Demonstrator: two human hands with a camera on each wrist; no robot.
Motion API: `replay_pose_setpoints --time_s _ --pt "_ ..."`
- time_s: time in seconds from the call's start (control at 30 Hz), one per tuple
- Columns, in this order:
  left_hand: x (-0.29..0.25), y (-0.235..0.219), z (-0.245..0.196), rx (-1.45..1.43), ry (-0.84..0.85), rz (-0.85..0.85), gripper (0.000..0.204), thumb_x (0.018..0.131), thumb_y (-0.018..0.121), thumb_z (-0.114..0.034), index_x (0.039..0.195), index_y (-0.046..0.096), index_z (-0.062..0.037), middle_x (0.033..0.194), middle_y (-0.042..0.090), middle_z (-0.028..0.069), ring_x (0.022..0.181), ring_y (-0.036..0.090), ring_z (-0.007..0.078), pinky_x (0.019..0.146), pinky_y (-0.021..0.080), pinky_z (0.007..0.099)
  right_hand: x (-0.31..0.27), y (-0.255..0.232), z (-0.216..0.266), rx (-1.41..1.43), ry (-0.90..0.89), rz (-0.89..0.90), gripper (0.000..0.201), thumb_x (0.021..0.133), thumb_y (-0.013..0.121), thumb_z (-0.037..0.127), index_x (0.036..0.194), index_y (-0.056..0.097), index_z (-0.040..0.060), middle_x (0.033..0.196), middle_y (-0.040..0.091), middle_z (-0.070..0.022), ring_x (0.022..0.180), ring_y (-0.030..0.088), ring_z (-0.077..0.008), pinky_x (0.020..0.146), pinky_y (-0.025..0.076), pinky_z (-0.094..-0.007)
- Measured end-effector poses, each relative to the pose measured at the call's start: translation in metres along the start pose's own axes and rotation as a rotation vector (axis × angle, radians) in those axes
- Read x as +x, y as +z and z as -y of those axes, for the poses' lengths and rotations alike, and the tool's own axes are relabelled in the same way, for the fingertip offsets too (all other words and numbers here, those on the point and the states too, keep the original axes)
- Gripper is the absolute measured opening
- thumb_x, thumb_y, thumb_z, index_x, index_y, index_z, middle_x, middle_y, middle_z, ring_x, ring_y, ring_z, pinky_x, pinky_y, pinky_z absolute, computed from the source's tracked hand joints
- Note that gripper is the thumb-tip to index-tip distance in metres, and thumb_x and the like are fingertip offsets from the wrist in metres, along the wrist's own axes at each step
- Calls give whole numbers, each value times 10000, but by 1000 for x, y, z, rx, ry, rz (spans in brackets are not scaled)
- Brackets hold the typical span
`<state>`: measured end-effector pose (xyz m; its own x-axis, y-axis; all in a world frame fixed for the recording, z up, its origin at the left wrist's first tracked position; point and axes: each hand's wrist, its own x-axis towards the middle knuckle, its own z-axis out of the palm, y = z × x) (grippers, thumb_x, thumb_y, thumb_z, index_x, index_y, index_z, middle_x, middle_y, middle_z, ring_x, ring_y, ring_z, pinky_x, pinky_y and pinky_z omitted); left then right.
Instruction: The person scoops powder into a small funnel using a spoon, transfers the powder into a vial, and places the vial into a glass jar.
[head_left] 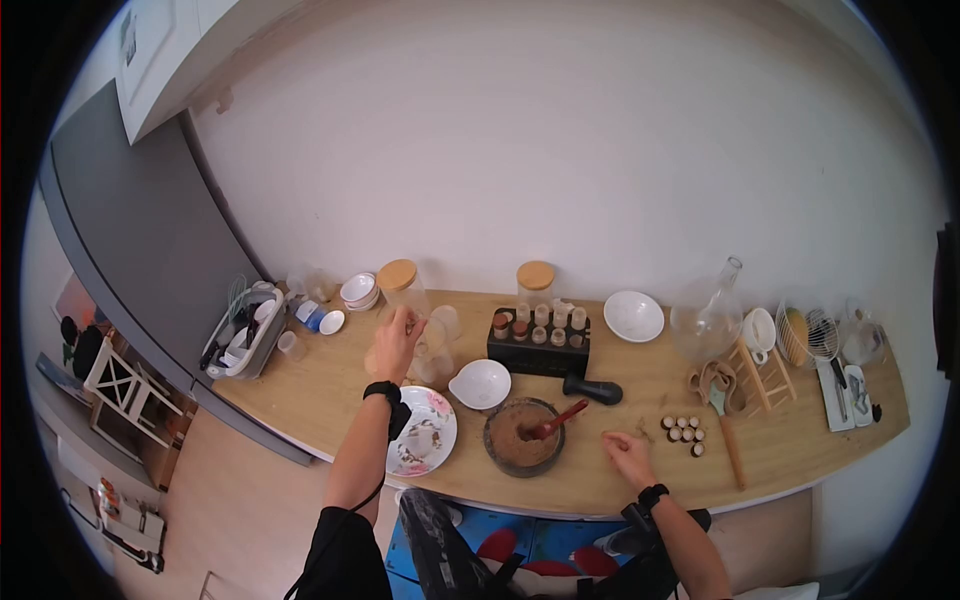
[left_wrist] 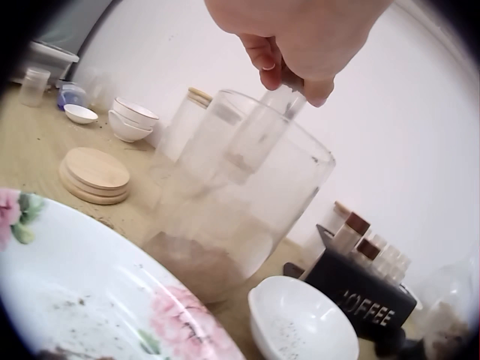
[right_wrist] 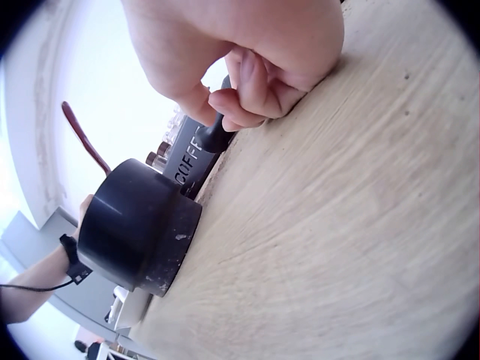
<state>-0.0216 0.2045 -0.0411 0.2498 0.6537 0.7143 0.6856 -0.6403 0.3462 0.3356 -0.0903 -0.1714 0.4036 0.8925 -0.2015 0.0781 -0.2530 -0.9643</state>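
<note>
My left hand (head_left: pixel 405 322) (left_wrist: pixel 289 79) pinches a small clear glass vial (left_wrist: pixel 270 120), tilted mouth-down into a wide open glass jar (left_wrist: pixel 225 217) (head_left: pixel 432 355) with brown powder at its bottom. The jar's wooden lid (left_wrist: pixel 94 174) lies flat on the counter beside it. My right hand (head_left: pixel 615 440) (right_wrist: pixel 232 97) rests on the wooden counter (right_wrist: pixel 337 225) with its fingers curled under, and nothing shows in it. Just left of that hand stands a black bowl (head_left: pixel 523 437) (right_wrist: pixel 139 225) of brown powder holding a red spoon (head_left: pixel 560 417) (right_wrist: pixel 82 139).
A black rack (head_left: pixel 540 345) (left_wrist: pixel 367 296) of small vials stands behind the bowl, with a black pestle (head_left: pixel 592 389) beside it. A flowered plate (head_left: pixel 422 445) (left_wrist: pixel 75 300) and a white bowl (head_left: pixel 481 384) (left_wrist: pixel 300 319) sit near the jar. Several small corks (head_left: pixel 683 432) lie right of my right hand.
</note>
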Motion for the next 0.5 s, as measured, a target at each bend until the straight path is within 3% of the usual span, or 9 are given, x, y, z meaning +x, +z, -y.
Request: replay_pose_setpoints --time_s 0.03,0.1,0.23,0.3,0.33,0.4,0.5 --pt "7 -1 -9 -5 8 -6 389 805 726 -153 1084 482 -34 732 565 114 587 549 208 542 447 327 3 -2 1 1 -8 -8 211 847 631 108 1029 667 6 672 587 20 569 487 -42 494 371 -208" --pt "11 -12 -32 -152 -255 -82 374 802 726 -152 1060 490 -21 734 570 111 585 557 216 544 453 335 0 0 -3 5 -63 21 220 884 627 162 1056 661 30 691 592 22 576 499 -47 495 378 -198" --pt "4 -9 -16 -176 -273 -133 374 805 719 -152 1067 483 -25 738 574 111 597 569 227 544 457 347 -4 5 -8 54 18 41 207 883 625 161 1042 665 35 706 597 20 593 506 -48 508 382 -197" --pt "1 3 1 -43 -57 11 384 802 721 -156 1076 481 -33 732 573 105 592 568 227 537 455 352 0 0 -3 -33 -60 2 204 883 624 156 1042 662 35 711 596 20 597 502 -46 509 380 -195" --pt "10 2 -6 -47 -43 7 384 802 721 -156 1076 481 -33 732 573 105 592 568 227 537 455 352 3 0 0 -27 -68 -8 204 883 624 156 1042 662 35 711 596 20 597 502 -46 509 380 -195" --pt "12 -12 -33 -128 -228 -116 385 798 726 -160 1071 488 -30 734 575 106 595 570 233 538 459 350 0 0 -1 14 -15 29 209 881 624 149 1049 655 28 705 588 24 595 500 -44 509 380 -195" --pt "17 -17 -42 -158 -245 -142 373 792 729 -163 1058 504 -29 738 577 116 601 576 247 542 463 350 -1 -1 -1 4 10 28 211 881 622 143 1054 650 25 692 574 28 579 487 -41 493 368 -198"
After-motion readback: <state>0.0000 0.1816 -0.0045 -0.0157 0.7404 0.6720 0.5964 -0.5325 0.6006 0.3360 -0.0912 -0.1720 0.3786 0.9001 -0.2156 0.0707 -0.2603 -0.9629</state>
